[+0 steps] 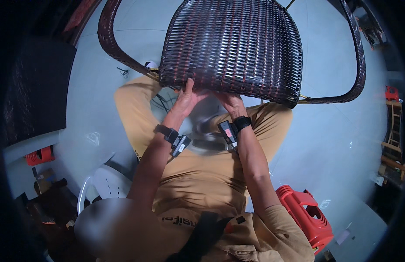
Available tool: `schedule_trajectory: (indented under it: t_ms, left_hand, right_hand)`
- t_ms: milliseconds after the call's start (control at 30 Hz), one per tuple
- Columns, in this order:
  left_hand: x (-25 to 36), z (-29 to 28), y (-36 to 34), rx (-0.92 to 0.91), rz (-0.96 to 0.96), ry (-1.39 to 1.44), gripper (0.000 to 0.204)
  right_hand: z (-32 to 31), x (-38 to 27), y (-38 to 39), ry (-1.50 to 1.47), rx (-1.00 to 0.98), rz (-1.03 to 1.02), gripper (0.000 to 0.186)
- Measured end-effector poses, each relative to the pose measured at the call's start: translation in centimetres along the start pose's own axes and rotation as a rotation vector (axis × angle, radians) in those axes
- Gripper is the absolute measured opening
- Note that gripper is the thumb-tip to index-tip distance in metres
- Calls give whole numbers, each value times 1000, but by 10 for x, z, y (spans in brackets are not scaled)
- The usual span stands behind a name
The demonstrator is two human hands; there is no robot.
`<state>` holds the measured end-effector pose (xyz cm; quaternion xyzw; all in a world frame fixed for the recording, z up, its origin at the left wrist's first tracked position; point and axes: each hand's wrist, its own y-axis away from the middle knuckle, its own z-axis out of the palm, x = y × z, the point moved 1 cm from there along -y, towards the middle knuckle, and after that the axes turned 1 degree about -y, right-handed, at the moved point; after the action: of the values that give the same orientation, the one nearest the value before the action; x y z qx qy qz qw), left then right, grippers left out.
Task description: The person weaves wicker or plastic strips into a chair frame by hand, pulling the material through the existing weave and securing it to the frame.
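Note:
A dark brown wicker chair [233, 48] with reddish strands fills the upper middle, its near edge over my spread knees. Its woven arms curve out on both sides. My left hand [189, 99] grips that near edge left of centre, thumb on top and fingers going underneath. Close beside it, my right hand [230, 102] reaches under the same edge; its fingertips are hidden by the weave. A black strap with a small box [179, 146] sits on my left wrist, and another box [228, 133] on my right.
A red plastic stool [305, 218] stands at my lower right, and a white plastic chair [110, 183] is at lower left. Further left are a black panel [41, 87] and another red stool [41, 155]. Wooden furniture [392, 135] lines the far right. A thin cable [124, 72] lies on the pale floor.

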<state>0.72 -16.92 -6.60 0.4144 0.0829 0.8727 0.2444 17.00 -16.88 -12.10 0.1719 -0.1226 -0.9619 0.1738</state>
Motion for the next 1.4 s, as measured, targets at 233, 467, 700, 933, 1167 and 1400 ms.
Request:
schedule_trajectory:
  t_ms: [233, 467, 700, 933, 1167, 1400]
  left_hand:
    - [-3, 3, -2, 18, -39, -4, 76]
    - [2, 5, 3, 50, -29, -31, 76]
    - [-2, 3, 0, 32, -30, -25, 73]
    - [-2, 0, 1, 3, 2, -17, 70]
    - [-1, -4, 1, 0, 4, -23, 68]
    - [1, 2, 4, 71, -14, -11, 63]
  right_hand:
    - [-22, 4, -1, 9, 97, -101, 40]
    - [-18, 7, -1, 226, 124, -173, 35]
    - [-14, 5, 6, 790, 159, -224, 36]
    - [31, 26, 36, 112, 203, -151, 44]
    - [38, 28, 36, -58, 58, -144, 41]
    - [15, 20, 7, 720, 26, -48, 24]
